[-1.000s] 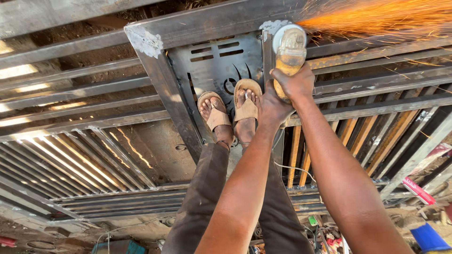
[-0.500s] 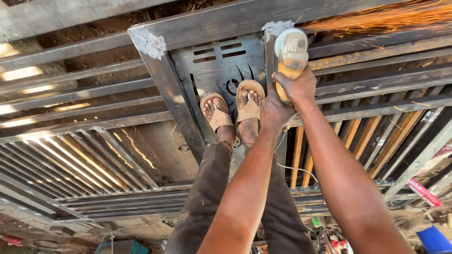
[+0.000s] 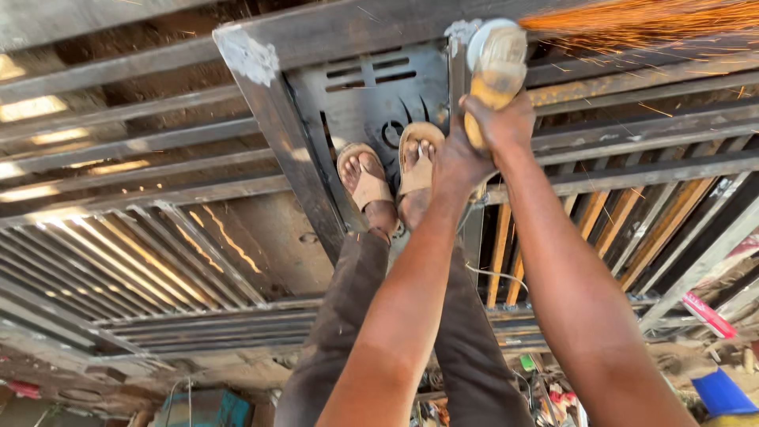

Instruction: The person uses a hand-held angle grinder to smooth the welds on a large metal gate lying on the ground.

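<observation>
Nearest me, my two forearms run forward to where my left hand (image 3: 455, 158) and right hand (image 3: 506, 122) are both wrapped tight round the pale body of the angle grinder (image 3: 496, 59), just past my sandalled feet (image 3: 391, 178) standing on the dark steel gate frame (image 3: 285, 150) lying flat. The grinder's disc sits at the frame's far top rail, throwing orange sparks (image 3: 640, 20) off to the right. I judge the grinding mid-pass: rail beyond the sparks looks untouched.
</observation>
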